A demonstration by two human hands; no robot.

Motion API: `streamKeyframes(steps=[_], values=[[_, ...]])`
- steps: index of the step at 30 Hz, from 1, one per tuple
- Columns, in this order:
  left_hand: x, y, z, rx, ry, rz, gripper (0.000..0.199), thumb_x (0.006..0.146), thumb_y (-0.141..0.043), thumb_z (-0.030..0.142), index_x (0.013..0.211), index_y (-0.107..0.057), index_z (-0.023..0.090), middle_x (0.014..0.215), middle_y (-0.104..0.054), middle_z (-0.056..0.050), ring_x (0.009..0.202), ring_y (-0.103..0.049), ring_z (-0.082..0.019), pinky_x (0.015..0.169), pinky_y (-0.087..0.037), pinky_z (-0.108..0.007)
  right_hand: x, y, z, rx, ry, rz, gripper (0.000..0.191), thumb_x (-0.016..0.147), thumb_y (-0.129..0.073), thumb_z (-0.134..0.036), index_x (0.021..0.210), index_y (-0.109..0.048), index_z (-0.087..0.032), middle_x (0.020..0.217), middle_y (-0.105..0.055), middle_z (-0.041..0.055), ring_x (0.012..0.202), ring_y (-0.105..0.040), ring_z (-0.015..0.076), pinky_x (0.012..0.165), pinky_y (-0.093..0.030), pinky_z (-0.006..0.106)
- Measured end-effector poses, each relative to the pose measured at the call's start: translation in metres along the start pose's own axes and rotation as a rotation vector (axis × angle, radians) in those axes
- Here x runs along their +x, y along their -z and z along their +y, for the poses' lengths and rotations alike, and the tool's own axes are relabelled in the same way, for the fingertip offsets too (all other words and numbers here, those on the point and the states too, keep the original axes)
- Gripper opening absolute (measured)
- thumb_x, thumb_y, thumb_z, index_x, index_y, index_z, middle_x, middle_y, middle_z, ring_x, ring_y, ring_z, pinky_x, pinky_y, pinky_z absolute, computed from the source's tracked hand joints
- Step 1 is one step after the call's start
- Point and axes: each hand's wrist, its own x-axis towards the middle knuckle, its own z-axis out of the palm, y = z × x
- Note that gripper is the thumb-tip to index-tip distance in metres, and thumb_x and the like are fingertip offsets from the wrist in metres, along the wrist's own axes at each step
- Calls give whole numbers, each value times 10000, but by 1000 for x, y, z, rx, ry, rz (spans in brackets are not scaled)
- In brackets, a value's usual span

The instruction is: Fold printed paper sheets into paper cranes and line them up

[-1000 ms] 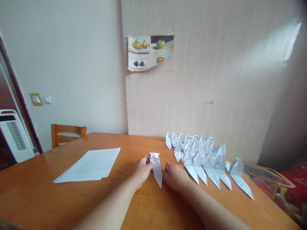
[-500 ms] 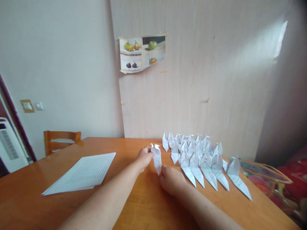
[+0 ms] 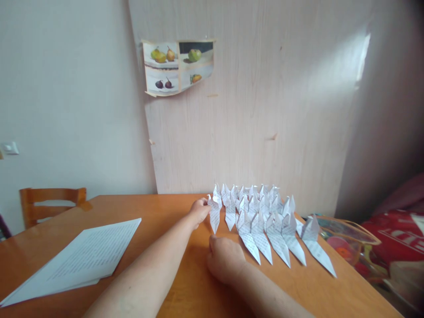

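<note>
My left hand (image 3: 199,212) pinches the edge of a folded paper crane (image 3: 215,216), white with printed lines, standing at the left end of the group. Its pointed lower end rests toward me on the table. Just below that point lies my right hand (image 3: 227,259), fingers curled in, with no paper showing in it and its fingertips partly hidden. To the right, several similar paper cranes (image 3: 253,238) stand close together in rows, long flat points facing me.
A stack of printed sheets (image 3: 89,251) lies on the left of the wooden table (image 3: 179,282). A chair (image 3: 53,203) stands beyond the left edge. Past the right edge are a clear bag (image 3: 347,229) and a red item (image 3: 397,234). A fruit picture (image 3: 179,66) hangs on the wall panel.
The crane in my left hand has moved up against the row's left end. My right hand has come away from its lower tip. The view has turned slightly right.
</note>
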Motion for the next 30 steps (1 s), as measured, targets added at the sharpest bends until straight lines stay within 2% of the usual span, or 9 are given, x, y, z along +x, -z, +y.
streamKeyframes(steps=[5,11,19,30], values=[[9,-13,-3,14,1,-6,87,725,-642,98,771,-612,165,711,-652,-6,658,-587,-134,618,-434,-221,-1,2,-1,-11,-6,-4,285,827,-535,-216,1086,-651,-182,1005,-750,138,948,-719,314,762,-530,386],[6,-21,-12,28,19,25,185,719,-685,93,884,-631,158,866,-718,-50,791,-645,-159,685,-463,-222,-2,3,-2,-20,-11,-14,287,838,-515,-219,1087,-653,-187,1008,-749,129,946,-721,313,749,-527,371],[-1,-24,-9,51,32,47,105,729,-701,126,794,-628,165,822,-715,-50,763,-645,-174,665,-463,-236,-2,5,-2,-35,-13,-30,294,836,-517,-224,1095,-652,-189,1009,-750,124,948,-720,322,748,-525,375],[10,-30,-19,125,48,62,85,727,-676,122,794,-645,164,803,-717,-52,740,-638,-175,637,-436,-233,-2,6,-2,-43,-1,-33,320,828,-511,-242,1109,-654,-186,1026,-750,130,951,-716,337,750,-533,404]])
